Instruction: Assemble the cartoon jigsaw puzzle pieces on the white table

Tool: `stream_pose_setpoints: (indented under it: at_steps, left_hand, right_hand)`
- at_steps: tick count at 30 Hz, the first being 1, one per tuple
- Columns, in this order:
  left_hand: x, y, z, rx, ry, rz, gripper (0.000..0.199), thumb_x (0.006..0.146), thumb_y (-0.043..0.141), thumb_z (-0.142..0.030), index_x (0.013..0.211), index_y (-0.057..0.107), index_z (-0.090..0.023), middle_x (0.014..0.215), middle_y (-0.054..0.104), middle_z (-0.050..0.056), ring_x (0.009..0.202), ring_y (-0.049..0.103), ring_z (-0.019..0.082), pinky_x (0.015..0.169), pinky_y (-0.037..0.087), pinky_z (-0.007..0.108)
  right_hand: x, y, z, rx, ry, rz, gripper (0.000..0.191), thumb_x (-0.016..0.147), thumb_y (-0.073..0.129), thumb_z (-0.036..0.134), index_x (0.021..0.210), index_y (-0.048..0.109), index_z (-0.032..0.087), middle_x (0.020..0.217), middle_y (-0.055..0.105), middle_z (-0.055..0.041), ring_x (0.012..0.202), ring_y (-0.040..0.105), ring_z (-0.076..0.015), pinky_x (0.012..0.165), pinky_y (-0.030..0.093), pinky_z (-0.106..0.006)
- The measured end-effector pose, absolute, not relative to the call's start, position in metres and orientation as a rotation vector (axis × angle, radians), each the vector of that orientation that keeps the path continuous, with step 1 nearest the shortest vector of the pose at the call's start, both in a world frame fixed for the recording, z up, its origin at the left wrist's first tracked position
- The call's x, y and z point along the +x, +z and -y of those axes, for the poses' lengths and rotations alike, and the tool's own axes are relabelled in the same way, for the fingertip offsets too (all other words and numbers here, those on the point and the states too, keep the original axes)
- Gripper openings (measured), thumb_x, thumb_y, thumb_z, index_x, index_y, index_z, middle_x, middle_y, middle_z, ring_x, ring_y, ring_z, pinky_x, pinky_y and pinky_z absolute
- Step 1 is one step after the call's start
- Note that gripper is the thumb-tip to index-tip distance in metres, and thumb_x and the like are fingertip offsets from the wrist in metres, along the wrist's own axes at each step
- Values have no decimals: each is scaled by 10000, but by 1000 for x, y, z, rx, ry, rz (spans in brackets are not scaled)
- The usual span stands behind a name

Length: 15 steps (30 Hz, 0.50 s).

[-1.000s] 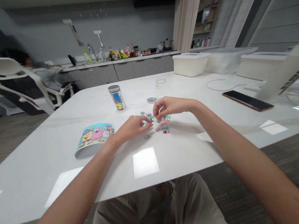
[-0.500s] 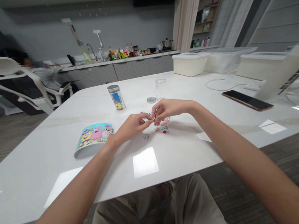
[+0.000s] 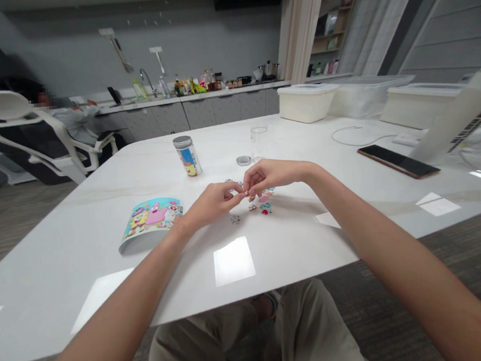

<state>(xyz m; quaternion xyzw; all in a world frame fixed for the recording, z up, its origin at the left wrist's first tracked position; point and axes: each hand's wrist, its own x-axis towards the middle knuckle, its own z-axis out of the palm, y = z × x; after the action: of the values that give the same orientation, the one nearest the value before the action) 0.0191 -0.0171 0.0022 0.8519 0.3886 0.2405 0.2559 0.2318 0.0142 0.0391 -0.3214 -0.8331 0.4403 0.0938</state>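
My left hand (image 3: 218, 201) and my right hand (image 3: 267, 176) meet over the middle of the table, fingertips almost touching. Each is closed in a pinch at a tiny colourful jigsaw piece (image 3: 247, 193), mostly covered by the fingers; whether it is one piece or two joined, I cannot tell. More small jigsaw pieces lie on the table below and behind the hands, among them a blue and red one (image 3: 265, 208) and a pale one (image 3: 235, 219). Left of my left wrist, a curled cartoon picture card (image 3: 153, 217) rests with its middle bowed up.
A lidded jar with a cartoon label (image 3: 188, 157), a clear open jar (image 3: 259, 142) and a silver lid (image 3: 244, 160) stand beyond the hands. At right are a phone (image 3: 397, 161), a cable and plastic boxes (image 3: 305, 104). A person sits in a white chair (image 3: 29, 129) at far left.
Both hands stay in nearly the same place. The small piece between the fingertips has turned or shifted slightly; yellow showed there before, darker and red colours show now.
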Motion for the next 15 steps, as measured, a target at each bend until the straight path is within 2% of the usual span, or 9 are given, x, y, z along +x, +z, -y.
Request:
stream_pose_setpoints:
  at_steps: [5, 15]
  left_hand:
    - [19, 2, 17, 2331, 647, -1051, 245, 866, 500, -341, 847, 666, -162, 471, 313, -88, 447, 233, 73, 463, 188, 217]
    - [19, 1, 17, 2356, 663, -1022, 258, 871, 504, -355, 850, 673, -161, 484, 360, -84, 446, 263, 68, 471, 211, 211]
  right_hand:
    - [232, 37, -15, -941, 1385, 2439, 280, 772, 694, 311, 990, 615, 155, 871, 724, -72, 830, 696, -184, 703, 492, -292]
    - [230, 40, -12, -950, 1412, 2443, 230, 763, 689, 272, 931, 583, 155, 796, 721, -61, 828, 694, -189, 661, 476, -280]
